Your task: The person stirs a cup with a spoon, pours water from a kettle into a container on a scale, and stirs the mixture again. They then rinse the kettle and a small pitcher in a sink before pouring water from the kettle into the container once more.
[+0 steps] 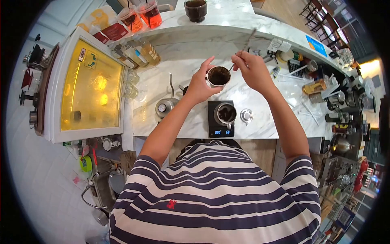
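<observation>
My left hand (200,83) is wrapped round a white cup (208,77) with dark, wet-looking coffee grounds (219,76) inside, tilted toward me above the counter. Pinched in my right hand (252,70) is a long thin metal utensil (251,38); one end reaches the cup's right rim, the other points up and away. Its tip is too small to make out. Below the cup, a metal pot (218,120) with dark contents stands on a black digital scale (212,106) with lit blue digits. A round metal-rimmed lid (246,115) lies to the scale's right.
A gooseneck kettle (166,107) stands left of the scale. Farther left are bottles (150,53) and a yellow-lit glass-front cabinet (91,89). Two red drinks (149,14) and a dark glass (196,10) sit on the raised ledge. Jars and tools (315,87) crowd the right side.
</observation>
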### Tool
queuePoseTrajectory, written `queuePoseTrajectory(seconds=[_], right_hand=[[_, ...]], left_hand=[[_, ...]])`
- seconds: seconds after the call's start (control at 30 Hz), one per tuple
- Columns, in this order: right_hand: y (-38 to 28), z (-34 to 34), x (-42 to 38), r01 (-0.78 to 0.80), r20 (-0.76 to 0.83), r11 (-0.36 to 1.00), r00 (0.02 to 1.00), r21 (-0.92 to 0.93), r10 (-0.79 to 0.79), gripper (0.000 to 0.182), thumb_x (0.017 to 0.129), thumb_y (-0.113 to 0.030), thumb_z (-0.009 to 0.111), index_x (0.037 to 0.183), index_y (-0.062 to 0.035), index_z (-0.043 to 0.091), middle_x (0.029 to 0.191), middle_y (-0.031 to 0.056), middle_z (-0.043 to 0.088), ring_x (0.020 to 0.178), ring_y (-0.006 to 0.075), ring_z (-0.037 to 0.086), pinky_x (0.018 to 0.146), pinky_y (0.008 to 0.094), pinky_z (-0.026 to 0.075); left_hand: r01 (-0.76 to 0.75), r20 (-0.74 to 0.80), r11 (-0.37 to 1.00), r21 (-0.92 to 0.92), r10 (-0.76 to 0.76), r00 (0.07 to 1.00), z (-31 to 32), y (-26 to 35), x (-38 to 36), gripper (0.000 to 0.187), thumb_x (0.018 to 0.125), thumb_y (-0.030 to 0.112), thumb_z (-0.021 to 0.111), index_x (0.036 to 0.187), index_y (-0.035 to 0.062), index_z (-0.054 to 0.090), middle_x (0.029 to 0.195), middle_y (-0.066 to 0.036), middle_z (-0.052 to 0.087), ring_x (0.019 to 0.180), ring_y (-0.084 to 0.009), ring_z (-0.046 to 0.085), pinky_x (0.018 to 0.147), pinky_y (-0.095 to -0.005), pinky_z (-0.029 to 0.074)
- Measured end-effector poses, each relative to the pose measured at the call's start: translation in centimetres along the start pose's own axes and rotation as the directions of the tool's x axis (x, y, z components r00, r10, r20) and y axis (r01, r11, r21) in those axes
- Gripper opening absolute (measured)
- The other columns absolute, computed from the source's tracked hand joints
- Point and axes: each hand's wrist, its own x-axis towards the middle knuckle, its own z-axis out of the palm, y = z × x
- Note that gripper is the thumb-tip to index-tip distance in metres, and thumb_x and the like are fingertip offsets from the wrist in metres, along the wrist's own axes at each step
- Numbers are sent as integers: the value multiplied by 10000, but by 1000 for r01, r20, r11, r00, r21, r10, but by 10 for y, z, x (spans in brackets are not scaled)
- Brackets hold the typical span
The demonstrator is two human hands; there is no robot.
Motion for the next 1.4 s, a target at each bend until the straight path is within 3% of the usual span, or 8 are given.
queuePoseTrajectory(seconds=[0.13,0.23,0.33,0.47,0.77,0.97,1.17,1.4], right_hand=[[68,18,60,-81,156,988,986,134,60,354,1066,-300,589,1002,24,717,780,119,756,734,226,727,728,379,547],[119,36,89,-152,227,981,966,121,122,339,1080,-288,581,972,16,684,782,99,751,745,168,719,723,331,547],[145,44,106,-183,267,978,952,99,151,352,1086,-300,570,970,13,683,782,98,747,740,173,719,727,340,551],[169,53,124,-185,262,977,953,109,151,350,1081,-298,564,977,13,687,795,107,754,760,206,729,741,357,556],[183,69,142,-94,278,990,959,104,62,335,1048,-291,579,995,16,706,811,135,766,797,292,747,781,404,562],[203,82,148,-130,329,968,943,215,54,255,1063,-226,623,1053,21,686,858,99,759,797,170,727,767,323,580],[222,105,146,-139,293,968,953,210,73,304,993,-304,661,1060,-16,734,835,113,781,789,216,755,757,359,572],[214,105,142,-104,255,983,965,151,63,343,972,-346,688,1084,-25,737,840,131,781,822,262,769,783,379,569]], left_hand=[[141,-32,990,-33,-142,989,34,-53,32,1119,672,135,945,1620,120,350,1345,-154,656,1171,-249,690,1042,-366,537],[176,-71,983,56,-172,982,55,-81,48,1093,665,131,941,1597,116,371,1337,-167,659,1178,-281,695,1025,-382,545],[208,-132,969,134,-191,973,68,-91,57,1067,663,133,944,1575,103,391,1323,-181,665,1186,-321,693,1026,-397,542],[165,-234,963,214,-114,965,76,-114,67,1020,669,136,951,1543,84,429,1312,-196,673,1195,-364,683,1040,-418,534],[231,-310,939,254,-148,939,85,-131,70,1029,658,148,971,1541,86,445,1374,-218,629,1282,-361,626,1061,-429,521],[363,-292,913,187,-301,908,67,-110,61,1071,695,146,955,1594,129,373,1487,-215,507,1309,-373,590,1053,-468,529],[398,-389,917,-18,-373,842,40,-70,21,1011,747,210,937,1590,115,388,1492,-204,492,1282,-325,603,1006,-446,552],[380,-499,903,-198,-427,754,30,-40,-66,840,851,165,883,1558,73,440,1517,-183,493,1300,-286,593,990,-416,559]])
